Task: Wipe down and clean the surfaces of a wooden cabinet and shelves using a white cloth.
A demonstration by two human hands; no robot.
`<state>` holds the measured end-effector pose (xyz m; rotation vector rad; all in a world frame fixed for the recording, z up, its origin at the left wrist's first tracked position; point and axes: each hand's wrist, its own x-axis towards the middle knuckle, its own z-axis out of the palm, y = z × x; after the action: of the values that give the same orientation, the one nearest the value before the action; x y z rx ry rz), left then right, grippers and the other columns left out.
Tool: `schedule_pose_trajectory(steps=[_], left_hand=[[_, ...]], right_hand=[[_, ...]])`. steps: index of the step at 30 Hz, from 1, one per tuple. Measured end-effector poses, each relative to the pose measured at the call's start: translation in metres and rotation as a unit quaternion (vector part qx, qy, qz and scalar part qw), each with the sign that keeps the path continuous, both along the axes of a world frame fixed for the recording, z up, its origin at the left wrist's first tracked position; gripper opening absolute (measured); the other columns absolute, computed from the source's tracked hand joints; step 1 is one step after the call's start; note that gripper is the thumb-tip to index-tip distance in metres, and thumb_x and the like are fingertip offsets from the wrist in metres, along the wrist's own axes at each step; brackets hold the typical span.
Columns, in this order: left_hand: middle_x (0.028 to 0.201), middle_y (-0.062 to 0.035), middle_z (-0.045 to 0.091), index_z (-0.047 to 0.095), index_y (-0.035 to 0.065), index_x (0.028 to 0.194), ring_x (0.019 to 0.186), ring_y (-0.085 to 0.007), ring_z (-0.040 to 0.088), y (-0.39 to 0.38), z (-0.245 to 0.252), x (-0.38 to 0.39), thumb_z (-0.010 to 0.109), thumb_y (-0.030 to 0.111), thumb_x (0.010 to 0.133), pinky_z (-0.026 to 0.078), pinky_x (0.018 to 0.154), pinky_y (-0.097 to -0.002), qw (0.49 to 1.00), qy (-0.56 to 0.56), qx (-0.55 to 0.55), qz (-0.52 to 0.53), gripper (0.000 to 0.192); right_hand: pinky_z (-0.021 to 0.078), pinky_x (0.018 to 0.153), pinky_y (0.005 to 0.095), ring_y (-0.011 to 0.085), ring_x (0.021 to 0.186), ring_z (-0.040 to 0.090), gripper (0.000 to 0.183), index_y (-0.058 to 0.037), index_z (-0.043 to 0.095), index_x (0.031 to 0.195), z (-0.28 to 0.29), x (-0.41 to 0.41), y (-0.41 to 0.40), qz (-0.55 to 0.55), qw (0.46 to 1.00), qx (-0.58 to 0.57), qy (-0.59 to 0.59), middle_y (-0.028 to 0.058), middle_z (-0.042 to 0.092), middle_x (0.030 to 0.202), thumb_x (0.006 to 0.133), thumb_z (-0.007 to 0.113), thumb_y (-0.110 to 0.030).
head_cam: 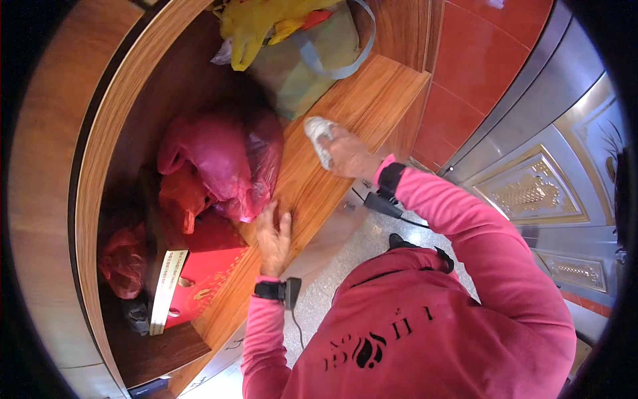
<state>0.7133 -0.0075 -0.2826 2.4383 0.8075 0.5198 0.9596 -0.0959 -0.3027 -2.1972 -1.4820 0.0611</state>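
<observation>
My right hand point(349, 152) is closed around a crumpled white cloth point(318, 135), which lies against the wooden shelf top point(311, 187) of a cabinet. My left hand point(274, 244) rests on the same wood nearer to me, fingers apart, its fingertips beside a pink plastic bag point(219, 154). Just left of that hand stands a red box point(207, 269) with a gold pattern and a whitish side bearing writing. A smaller red plastic bag point(183, 197) sits between the pink bag and the box.
A fabric bag point(314, 65) with a pale blue handle and a yellow plastic bag point(251, 30) fill the cabinet's far end. Another red bag point(124, 259) lies deeper inside. Below the shelf hangs a black cable with a thick connector point(383, 205). A metal door point(533, 189) stands at the right.
</observation>
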Motion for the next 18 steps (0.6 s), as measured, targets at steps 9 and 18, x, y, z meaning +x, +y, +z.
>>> schedule_pose_trajectory(steps=[9,18], left_hand=[[0.14,-0.0168,0.022,0.032,0.0097,0.133,0.13,-0.0311,0.02,-0.026,-0.045,-0.02,0.046,0.038,0.085,0.012,0.099,-0.0574,0.966,0.208,0.146,0.046,0.058],[0.141,-0.0128,0.024,0.037,0.0115,0.13,0.131,-0.0287,0.02,-0.022,-0.049,-0.025,0.048,0.039,0.083,0.01,0.101,-0.0543,0.974,0.181,0.127,0.044,0.055]], right_hand=[[0.0401,0.088,0.0433,0.0352,0.102,0.051,0.039,-0.0055,0.053,0.111,-0.012,-0.024,0.056,0.064,0.994,0.091,0.009,0.0216,0.052,0.11,0.074,0.054,-0.017],[0.0485,0.073,0.0396,0.0299,0.091,0.059,0.025,-0.0076,0.063,0.091,-0.003,0.126,0.001,-0.156,0.985,-0.059,0.055,0.0186,0.059,0.098,0.081,0.047,-0.025]])
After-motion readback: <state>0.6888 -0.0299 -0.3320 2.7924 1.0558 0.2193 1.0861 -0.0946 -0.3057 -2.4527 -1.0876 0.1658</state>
